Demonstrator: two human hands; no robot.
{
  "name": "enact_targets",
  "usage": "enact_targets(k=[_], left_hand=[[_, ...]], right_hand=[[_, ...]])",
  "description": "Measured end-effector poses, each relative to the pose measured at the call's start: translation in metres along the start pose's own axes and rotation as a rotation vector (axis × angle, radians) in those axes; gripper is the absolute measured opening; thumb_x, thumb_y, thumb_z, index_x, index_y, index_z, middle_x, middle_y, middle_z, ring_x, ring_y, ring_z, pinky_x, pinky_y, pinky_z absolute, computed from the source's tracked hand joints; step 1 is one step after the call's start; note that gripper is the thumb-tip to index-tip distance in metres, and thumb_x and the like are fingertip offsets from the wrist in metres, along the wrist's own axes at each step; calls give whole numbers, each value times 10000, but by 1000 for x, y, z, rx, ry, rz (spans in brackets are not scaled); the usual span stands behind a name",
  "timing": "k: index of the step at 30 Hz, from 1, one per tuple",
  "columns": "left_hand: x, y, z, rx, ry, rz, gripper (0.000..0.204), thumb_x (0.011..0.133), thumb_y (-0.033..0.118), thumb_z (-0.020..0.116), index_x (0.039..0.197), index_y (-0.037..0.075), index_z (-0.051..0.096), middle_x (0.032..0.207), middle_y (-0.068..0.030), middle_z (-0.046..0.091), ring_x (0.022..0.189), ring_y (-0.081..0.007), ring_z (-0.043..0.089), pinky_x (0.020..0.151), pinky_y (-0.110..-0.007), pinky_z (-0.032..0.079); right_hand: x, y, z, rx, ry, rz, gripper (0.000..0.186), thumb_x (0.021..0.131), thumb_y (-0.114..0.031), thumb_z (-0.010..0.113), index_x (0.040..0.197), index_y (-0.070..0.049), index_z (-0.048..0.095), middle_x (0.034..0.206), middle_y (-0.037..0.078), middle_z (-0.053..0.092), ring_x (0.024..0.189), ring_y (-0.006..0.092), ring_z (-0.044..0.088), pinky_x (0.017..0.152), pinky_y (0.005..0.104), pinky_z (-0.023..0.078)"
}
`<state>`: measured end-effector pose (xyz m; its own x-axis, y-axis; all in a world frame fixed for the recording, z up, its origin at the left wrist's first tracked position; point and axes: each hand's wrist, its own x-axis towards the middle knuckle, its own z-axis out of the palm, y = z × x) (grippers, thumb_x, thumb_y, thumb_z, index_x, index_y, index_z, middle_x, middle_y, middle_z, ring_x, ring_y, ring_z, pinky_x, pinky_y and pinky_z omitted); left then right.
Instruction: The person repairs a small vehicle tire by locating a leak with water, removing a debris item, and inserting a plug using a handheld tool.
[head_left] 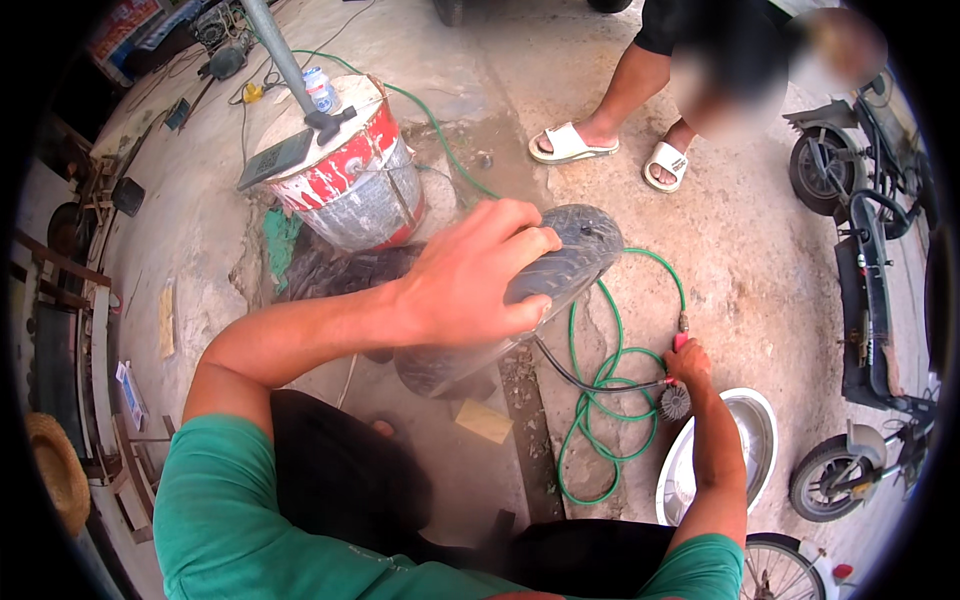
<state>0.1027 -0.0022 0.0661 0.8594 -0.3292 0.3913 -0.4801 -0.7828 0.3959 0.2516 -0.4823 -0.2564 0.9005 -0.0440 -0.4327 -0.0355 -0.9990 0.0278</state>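
A black wheel tyre (590, 235) stands in front of me, its tread facing up. My left hand (480, 275) is closed over its top, fingers bent around the tread. Off to the right, my right hand (689, 362) grips a tyre inflator with a pinkish-red handle and a round, dark gauge (676, 403). A green air hose (683, 300) joins the inflator's upper end and lies in loose loops on the ground. From the inflator, a thin black hose (570, 375) runs toward the tyre; its far end is hidden behind the tyre.
A red-and-white paint-stained drum (355, 195) stands far left, bearing a can (319, 92), a phone-like dark slab (278, 160) and a metal pole. Beside my right forearm lies a white basin (765, 420). Another person's sandalled foot (575, 145) is ahead; scooters (865, 300) line the right.
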Motion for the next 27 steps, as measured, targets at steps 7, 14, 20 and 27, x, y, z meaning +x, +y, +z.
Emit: enact_targets(k=[7,14,20,27], left_hand=[[0,-1,-3,-3,-51,-47,607,795,287,876,1301,65,624,1366,-171,562,1274,-395,589,1029,-497,536],[8,6,-11,18,-216,-180,736,807,338,872,1412,80,543,1419,-178,530,1311,-405,583,1029,-507,541],[10,-1,-7,-11,-245,-175,864,839,356,815,1580,102,451,1455,-198,506,1324,-418,579,1043,-527,537],[17,3,-13,40,-413,-215,860,870,388,768,1624,172,417,1492,-222,468,1310,-457,589,1044,-546,541]], right_hand=[[-6,-7,-9,19,-21,-7,740,880,-517,671,1266,109,581,1282,324,693,1233,448,699,1084,490,546],[-12,-11,-16,46,-39,-3,747,876,-510,678,1271,117,589,1287,332,693,1233,451,699,1090,490,546],[-7,-6,-9,52,-31,-2,748,876,-515,676,1255,124,589,1272,343,696,1219,458,704,1082,492,551],[-4,-2,-4,48,-14,-20,738,884,-521,668,1232,124,587,1255,349,697,1212,462,704,1068,496,556]])
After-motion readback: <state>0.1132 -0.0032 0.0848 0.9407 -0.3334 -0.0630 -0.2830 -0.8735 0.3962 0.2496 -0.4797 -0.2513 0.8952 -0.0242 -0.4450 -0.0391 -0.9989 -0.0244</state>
